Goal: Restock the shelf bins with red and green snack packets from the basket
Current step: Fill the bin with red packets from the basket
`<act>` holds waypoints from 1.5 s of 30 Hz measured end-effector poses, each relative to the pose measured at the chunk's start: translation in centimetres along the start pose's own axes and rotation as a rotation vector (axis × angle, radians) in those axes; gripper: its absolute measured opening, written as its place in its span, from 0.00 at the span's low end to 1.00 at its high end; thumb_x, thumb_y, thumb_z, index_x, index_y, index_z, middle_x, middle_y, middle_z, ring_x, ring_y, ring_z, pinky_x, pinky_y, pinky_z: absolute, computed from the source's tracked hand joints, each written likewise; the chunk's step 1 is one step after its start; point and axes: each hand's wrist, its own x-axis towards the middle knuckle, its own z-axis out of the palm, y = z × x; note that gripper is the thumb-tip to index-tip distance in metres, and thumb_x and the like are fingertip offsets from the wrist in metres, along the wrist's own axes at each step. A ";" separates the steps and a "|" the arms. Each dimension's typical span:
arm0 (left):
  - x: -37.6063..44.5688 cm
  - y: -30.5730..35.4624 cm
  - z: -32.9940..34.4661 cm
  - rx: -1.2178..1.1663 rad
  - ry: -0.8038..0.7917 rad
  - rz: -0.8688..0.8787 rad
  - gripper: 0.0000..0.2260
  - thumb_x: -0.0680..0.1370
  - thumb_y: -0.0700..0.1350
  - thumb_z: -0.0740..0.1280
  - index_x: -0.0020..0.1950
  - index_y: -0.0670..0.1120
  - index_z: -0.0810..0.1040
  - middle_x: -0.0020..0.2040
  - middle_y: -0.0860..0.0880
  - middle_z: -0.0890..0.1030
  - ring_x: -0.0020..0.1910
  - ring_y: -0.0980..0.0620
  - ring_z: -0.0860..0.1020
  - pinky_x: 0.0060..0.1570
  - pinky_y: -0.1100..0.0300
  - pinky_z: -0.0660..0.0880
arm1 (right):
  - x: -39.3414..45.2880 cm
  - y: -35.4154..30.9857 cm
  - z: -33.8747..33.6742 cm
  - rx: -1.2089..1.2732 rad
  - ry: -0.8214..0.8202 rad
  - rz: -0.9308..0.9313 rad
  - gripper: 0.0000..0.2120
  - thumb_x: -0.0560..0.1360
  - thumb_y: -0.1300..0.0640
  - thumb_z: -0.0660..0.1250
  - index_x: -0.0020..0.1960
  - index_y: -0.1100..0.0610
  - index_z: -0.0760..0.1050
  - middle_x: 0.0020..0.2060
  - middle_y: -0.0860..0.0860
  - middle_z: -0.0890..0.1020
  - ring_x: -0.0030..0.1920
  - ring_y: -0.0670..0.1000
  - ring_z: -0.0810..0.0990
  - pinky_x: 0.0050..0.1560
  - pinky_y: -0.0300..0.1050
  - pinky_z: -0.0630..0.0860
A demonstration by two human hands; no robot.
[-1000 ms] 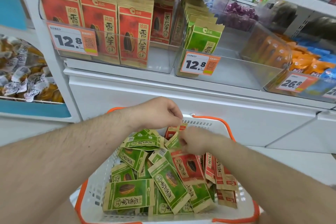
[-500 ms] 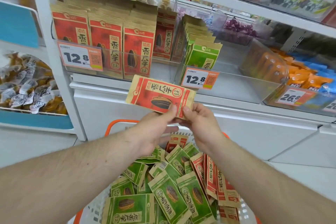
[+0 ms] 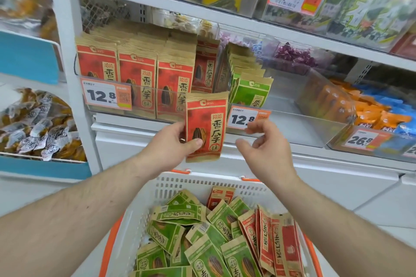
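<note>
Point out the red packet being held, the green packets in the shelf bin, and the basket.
red packet (image 3: 206,119), head view, on its red front above the thumb.
green packets (image 3: 252,92), head view, on the front packet's green face.
basket (image 3: 180,184), head view, on its white slotted far wall.

Two bare forearms, hairy, no sleeves in view; left hand (image 3: 171,144), right hand (image 3: 265,148) ungloved

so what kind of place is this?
Most likely a small shop's snack aisle: a white shelf of clear bins, price tags on the bin fronts, and a shopping basket of packets. The left hand holds a red packet.
</note>
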 end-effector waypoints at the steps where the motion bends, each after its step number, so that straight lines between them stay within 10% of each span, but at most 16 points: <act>1: 0.2 -0.1 -0.3 0.060 -0.015 0.005 0.09 0.77 0.42 0.71 0.52 0.57 0.79 0.50 0.58 0.84 0.50 0.59 0.81 0.54 0.59 0.77 | 0.5 -0.7 -0.4 -0.024 -0.023 -0.049 0.16 0.72 0.55 0.74 0.57 0.47 0.74 0.41 0.40 0.76 0.35 0.41 0.72 0.39 0.33 0.68; 8: 1.4 -0.3 -1.1 0.426 -0.024 0.072 0.13 0.75 0.47 0.73 0.58 0.56 0.80 0.51 0.57 0.84 0.51 0.54 0.81 0.57 0.51 0.76 | 1.9 -4.6 -0.5 -0.274 -0.191 -0.285 0.24 0.72 0.53 0.75 0.67 0.47 0.75 0.58 0.42 0.78 0.54 0.46 0.77 0.58 0.40 0.72; 13: 1.4 0.6 -1.3 0.507 0.068 0.231 0.08 0.74 0.49 0.73 0.53 0.56 0.81 0.45 0.56 0.82 0.47 0.53 0.79 0.49 0.51 0.77 | 1.8 -5.3 0.3 -0.257 -0.258 -0.314 0.07 0.76 0.57 0.70 0.51 0.47 0.84 0.39 0.41 0.82 0.42 0.43 0.79 0.48 0.42 0.75; 19: 2.0 1.8 -2.6 0.289 0.351 0.296 0.14 0.72 0.48 0.75 0.55 0.56 0.76 0.51 0.57 0.79 0.51 0.57 0.76 0.52 0.60 0.72 | 2.8 -9.3 -3.1 -0.163 0.011 -0.531 0.20 0.74 0.62 0.71 0.37 0.36 0.80 0.28 0.24 0.75 0.34 0.31 0.77 0.40 0.22 0.68; 26: 2.7 1.1 -3.5 0.296 0.390 0.200 0.16 0.74 0.47 0.74 0.59 0.51 0.75 0.52 0.55 0.77 0.52 0.56 0.76 0.53 0.61 0.71 | 6.7 -11.5 -3.6 -0.331 0.126 -0.480 0.07 0.77 0.56 0.69 0.47 0.48 0.86 0.21 0.38 0.73 0.28 0.41 0.73 0.36 0.31 0.67; 31: 2.7 1.1 -3.5 0.321 0.369 0.188 0.18 0.74 0.47 0.74 0.62 0.50 0.75 0.54 0.55 0.78 0.55 0.55 0.76 0.57 0.60 0.72 | 9.2 -12.2 -0.7 -0.498 0.063 -0.434 0.10 0.78 0.54 0.66 0.53 0.50 0.85 0.42 0.54 0.86 0.48 0.61 0.81 0.56 0.50 0.76; 45: 3.2 0.6 -3.8 0.346 0.327 0.151 0.17 0.74 0.48 0.74 0.61 0.52 0.75 0.54 0.57 0.79 0.57 0.57 0.76 0.59 0.57 0.74 | 17.6 -13.0 7.3 -0.673 -0.121 -0.114 0.13 0.77 0.64 0.64 0.61 0.62 0.76 0.58 0.60 0.80 0.60 0.61 0.79 0.48 0.48 0.72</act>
